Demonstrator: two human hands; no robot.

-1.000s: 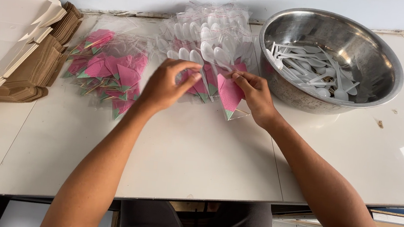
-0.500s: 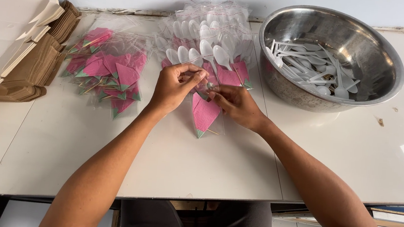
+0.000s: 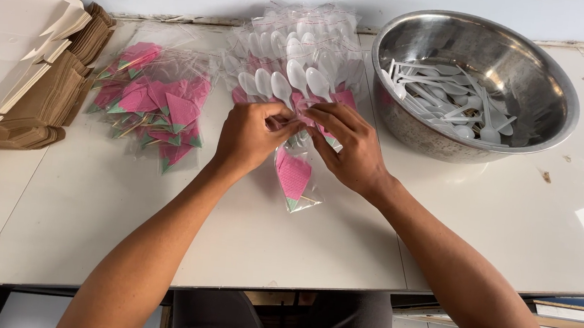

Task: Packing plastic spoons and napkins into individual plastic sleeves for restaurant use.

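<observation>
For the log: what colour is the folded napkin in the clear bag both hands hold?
Pink folded napkin with a green tip, head view.

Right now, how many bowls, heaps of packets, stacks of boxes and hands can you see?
Round shiny steel bowl of white plastic spoons: 1
Heaps of clear plastic packets: 2, pink napkin packets and finished spoon packets
Stacks of flat cardboard boxes: 1
Hands: 2, left hand, right hand, holding one packet
Total: 6

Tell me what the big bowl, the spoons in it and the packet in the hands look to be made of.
Bowl: likely stainless steel, brushed grey with soft reflections.
Spoons: probably plastic, thin, uniformly white, matte.
Packet, held by left hand and right hand: clear glossy plastic film, crinkled with glare; the pink fold inside looks like paper.
</observation>
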